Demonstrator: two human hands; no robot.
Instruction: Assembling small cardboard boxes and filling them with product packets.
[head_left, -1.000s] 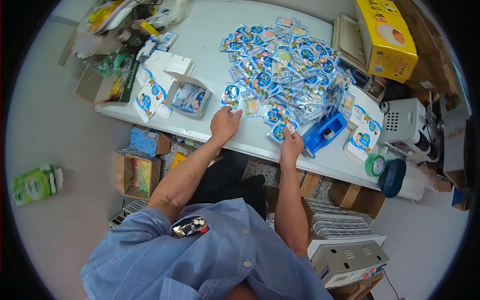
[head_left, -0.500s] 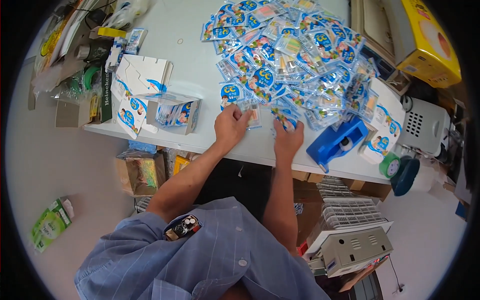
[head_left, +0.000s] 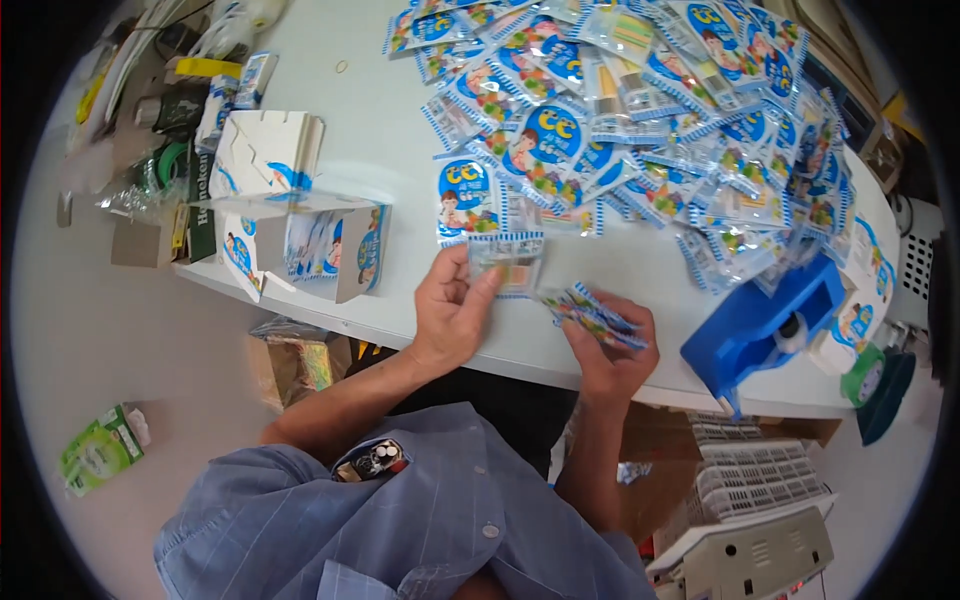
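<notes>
Near the front edge of the table, my left hand (head_left: 447,318) pinches a small clear sachet (head_left: 518,248) between thumb and fingers, its see-through side up. To its right, my right hand (head_left: 618,352) is closed around a small stack of blue-and-white sachets (head_left: 598,318), seen edge-on and tilted. Just beyond both hands spreads a large loose pile of the same sachets (head_left: 545,145), some print side up, some clear side up. An open carton (head_left: 368,250) lies left of my left hand, with several sachets standing in a row inside it.
Flattened white cartons (head_left: 265,150) lie behind the open carton. At the right, a blue tape dispenser (head_left: 745,340) stands by the front edge, with green tape (head_left: 862,375) and more printed cartons (head_left: 868,285) beyond. Clutter and a dark green box (head_left: 203,215) line the left edge.
My left hand has raised a sachet off the table. My right hand has turned its stack and drawn it nearer to me. The view has shifted closer to the table.
</notes>
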